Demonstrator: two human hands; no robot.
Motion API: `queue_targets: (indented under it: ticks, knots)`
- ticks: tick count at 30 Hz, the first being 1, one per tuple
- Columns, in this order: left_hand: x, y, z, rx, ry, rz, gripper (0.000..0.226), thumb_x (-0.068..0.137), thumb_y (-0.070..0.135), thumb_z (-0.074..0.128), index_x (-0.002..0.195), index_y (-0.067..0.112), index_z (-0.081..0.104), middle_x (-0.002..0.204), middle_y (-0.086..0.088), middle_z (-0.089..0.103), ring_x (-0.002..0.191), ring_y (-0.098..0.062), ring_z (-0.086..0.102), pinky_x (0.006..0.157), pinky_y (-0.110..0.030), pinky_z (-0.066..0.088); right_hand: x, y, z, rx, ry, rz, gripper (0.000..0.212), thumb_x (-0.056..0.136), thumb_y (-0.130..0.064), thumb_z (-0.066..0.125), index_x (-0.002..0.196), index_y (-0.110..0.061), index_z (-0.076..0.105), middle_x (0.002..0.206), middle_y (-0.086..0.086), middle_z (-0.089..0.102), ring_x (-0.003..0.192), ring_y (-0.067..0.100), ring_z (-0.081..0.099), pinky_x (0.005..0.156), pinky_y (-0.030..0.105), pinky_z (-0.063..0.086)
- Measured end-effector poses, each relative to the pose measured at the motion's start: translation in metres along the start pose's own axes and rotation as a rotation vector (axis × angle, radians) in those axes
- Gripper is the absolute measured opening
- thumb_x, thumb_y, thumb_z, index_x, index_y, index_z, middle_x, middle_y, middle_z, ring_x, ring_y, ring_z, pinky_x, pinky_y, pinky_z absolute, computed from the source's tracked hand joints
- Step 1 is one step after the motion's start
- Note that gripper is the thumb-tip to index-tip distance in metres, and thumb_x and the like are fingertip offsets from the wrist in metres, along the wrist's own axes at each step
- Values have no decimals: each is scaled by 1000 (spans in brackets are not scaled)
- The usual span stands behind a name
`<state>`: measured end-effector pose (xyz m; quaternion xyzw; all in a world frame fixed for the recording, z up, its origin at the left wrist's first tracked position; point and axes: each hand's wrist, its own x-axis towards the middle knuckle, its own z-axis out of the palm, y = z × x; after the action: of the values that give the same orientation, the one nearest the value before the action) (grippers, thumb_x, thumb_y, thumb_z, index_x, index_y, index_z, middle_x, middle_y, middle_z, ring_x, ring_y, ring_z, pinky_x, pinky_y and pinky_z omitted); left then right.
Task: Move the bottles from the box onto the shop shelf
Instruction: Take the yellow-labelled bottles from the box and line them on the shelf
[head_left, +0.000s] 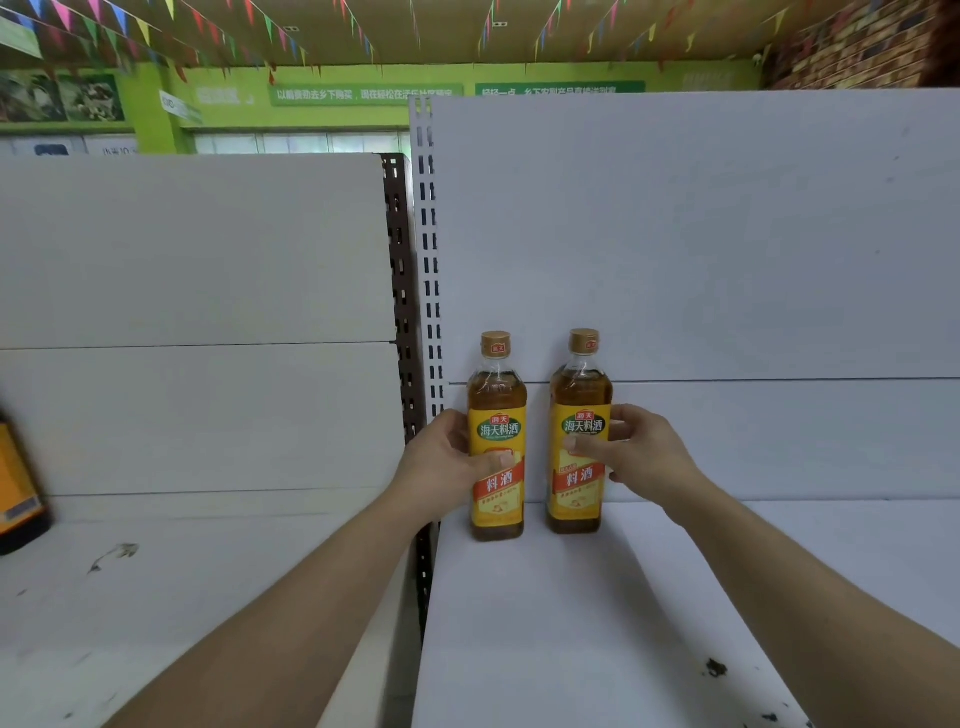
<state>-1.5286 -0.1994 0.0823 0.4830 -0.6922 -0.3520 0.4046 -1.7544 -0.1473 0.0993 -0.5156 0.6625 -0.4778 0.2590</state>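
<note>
Bottles (497, 457) upright on shelf (597, 623); left hand (441, 462), right hand (644, 454) each grip one.

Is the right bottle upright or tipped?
Upright. The right bottle stands with its base on the shelf and cap on top; the right hand grips it.

Landmark is the slotted upright (428, 249): right shelf (571, 623) on its right, left shelf (182, 597) on its left. Left bottle (498, 426) stands upright on the right shelf just right of the upright, with the right bottle (577, 499) beside it further right, not touching, both close in front of the back panel (675, 234). Left hand (441, 462) grips the left bottle from the upright's side, right hand (644, 452) grips the right bottle from the far side; a cut-off container (18, 483) sits on the left shelf, well left of the upright.
</note>
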Motion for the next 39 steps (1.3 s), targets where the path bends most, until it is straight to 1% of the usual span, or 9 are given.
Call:
queue_targets:
  ticks: [4, 6, 9, 12, 15, 24, 31, 34, 39]
  knots:
    - [4, 0, 3, 25, 19, 5, 50, 81, 38, 85, 122, 25, 57, 101, 17, 64, 87, 3, 61, 63, -17, 47, 1, -2, 8, -16, 33, -16, 61, 83, -40, 83, 135, -22, 57, 123, -1, 70, 104, 19, 67, 89, 40, 57]
    - [5, -1, 5, 39, 37, -7, 46, 82, 39, 84, 118, 26, 57, 102, 15, 65, 88, -2, 63, 66, -19, 49, 1, -1, 11, -30, 61, -15, 62, 82, -43, 83, 134, -20, 57, 123, -2, 69, 107, 19, 66, 89, 39, 56]
    - [5, -5, 10, 32, 74, -11, 45, 82, 41, 83, 116, 26, 57, 106, 11, 67, 92, -8, 66, 69, -22, 52, 0, 0, 14, -34, 89, -11, 62, 82, -45, 84, 131, -18, 56, 118, -3, 67, 103, 18, 64, 81, 32, 53]
    - [5, -6, 14, 6, 110, 0, 43, 82, 39, 84, 112, 28, 56, 101, 13, 65, 85, 1, 63, 64, -18, 49, 0, 1, 15, -33, 92, -10, 61, 82, -45, 83, 130, -18, 56, 118, -3, 67, 102, 17, 64, 79, 31, 53]
    - [5, -6, 17, -10, 134, 1, 43, 81, 39, 84, 111, 29, 55, 99, 15, 64, 84, 1, 61, 63, -17, 49, 1, 1, 15, -43, 89, -19, 59, 83, -46, 83, 128, -19, 56, 115, -4, 67, 99, 15, 64, 72, 27, 51]
    - [6, -9, 20, -23, 179, -7, 47, 78, 40, 87, 112, 26, 57, 102, 12, 66, 89, -1, 64, 67, -22, 53, 2, 4, 20, -29, 83, -24, 56, 85, -43, 80, 128, -20, 53, 118, -2, 65, 104, 19, 65, 86, 38, 57]
    - [4, -7, 25, -28, 202, -29, 44, 80, 39, 86, 114, 25, 61, 102, 13, 69, 87, 2, 65, 64, -17, 50, 3, 7, 20, 9, 58, -49, 49, 86, -42, 81, 119, -23, 50, 113, -5, 64, 96, 15, 64, 70, 25, 52]
    - [1, -5, 27, -34, 224, -39, 44, 80, 37, 86, 115, 24, 63, 103, 12, 70, 89, -1, 67, 67, -19, 52, 3, 8, 21, 39, 47, -56, 50, 84, -43, 83, 116, -23, 51, 110, -6, 66, 91, 10, 65, 62, 21, 49]
    - [-4, 2, 29, -4, 234, -57, 41, 83, 37, 84, 116, 23, 64, 99, 15, 69, 87, 3, 65, 65, -17, 50, 3, 7, 25, 37, 33, -65, 51, 84, -44, 83, 116, -23, 50, 110, -5, 66, 96, 15, 66, 64, 24, 51]
